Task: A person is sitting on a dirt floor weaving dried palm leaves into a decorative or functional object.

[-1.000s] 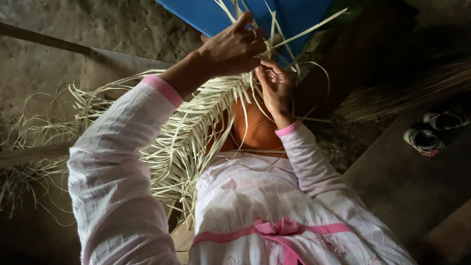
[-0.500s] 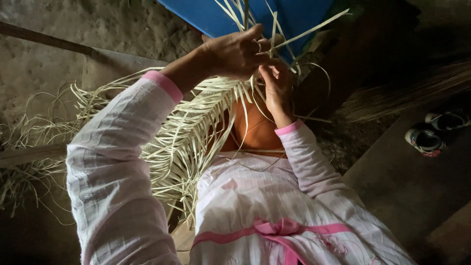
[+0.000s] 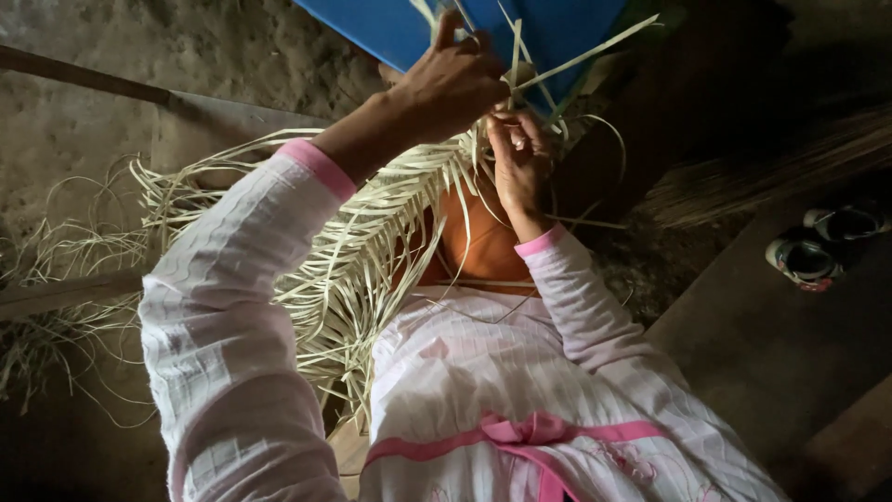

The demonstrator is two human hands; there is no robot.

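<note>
Weaving strips of pale, flat palm leaf are being worked high in the frame, over the person's knee. Compared with a moment ago, the left hand is raised a little higher, and its index finger now points up against the blue sheet instead of curling over the strands. The change suggests that a single strand is being lifted clear of the rest so that another can be passed beneath it; that is a judgement only. The left hand's fingers are pressed together around a few upright strips, with the forefinger alone extended. The right hand is kept just below and beside it, as it was, palm turned toward the camera; its fingers are curled and pinch the strips at the crossing point, though the exact strand cannot be told.

The strips are thin, stiff and ribbon-like, matte and straw-coloured, fanning in loose ends to the left across the packed earth floor. The woven edge is seen as a tight ridge from which the free ends bristle. The sleeves are of crinkled white-and-pink cloth with pink cuffs. A pair of sandals is set well apart at the right.
</note>
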